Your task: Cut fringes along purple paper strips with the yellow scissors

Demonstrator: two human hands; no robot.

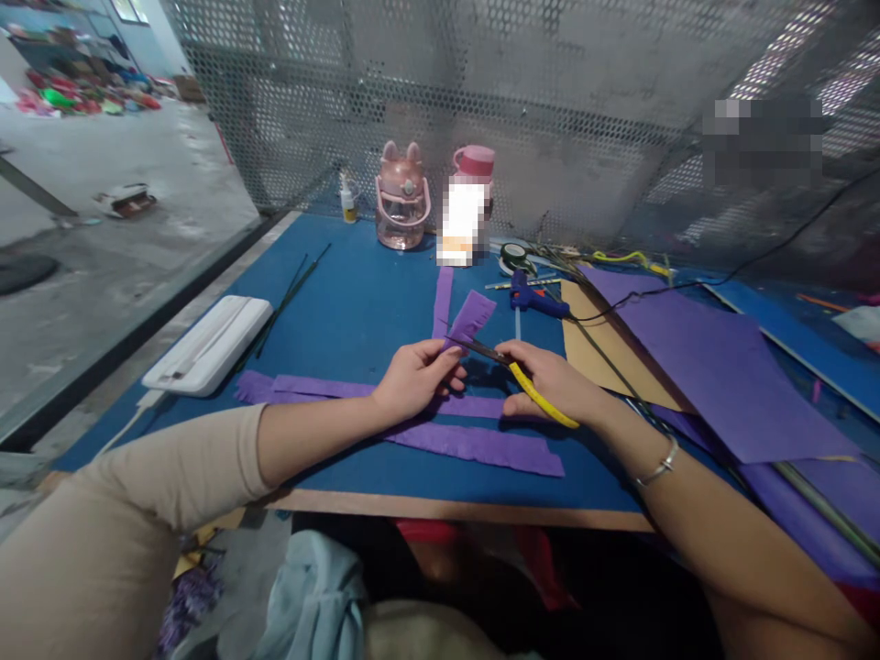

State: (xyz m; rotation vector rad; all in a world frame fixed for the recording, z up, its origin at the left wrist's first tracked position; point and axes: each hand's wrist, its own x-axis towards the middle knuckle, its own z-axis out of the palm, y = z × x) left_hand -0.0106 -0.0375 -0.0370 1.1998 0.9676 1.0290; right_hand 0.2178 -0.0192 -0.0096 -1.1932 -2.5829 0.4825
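Near the middle of the blue table, my left hand [419, 378] pinches a folded purple strip [473, 316] whose upper end points up and right. My right hand [550, 380] is closed on yellow-handled scissors [543, 396]. The dark blades reach left across the strip, close to my left fingertips. Under my hands and left forearm lies a long purple strip [481, 406]. Another purple strip [481, 444] with a wavy edge lies nearer the table's front. A narrow purple strip [444, 298] stretches away behind my left hand.
A white power bank [210, 344] with a cable lies left. Behind stand a glue bottle [348, 202], a clear pink jug [402, 206] and a pink-lidded bottle [474, 162]. A blue glue gun [536, 298], green tape [514, 258] and purple sheets [715, 367] are at right.
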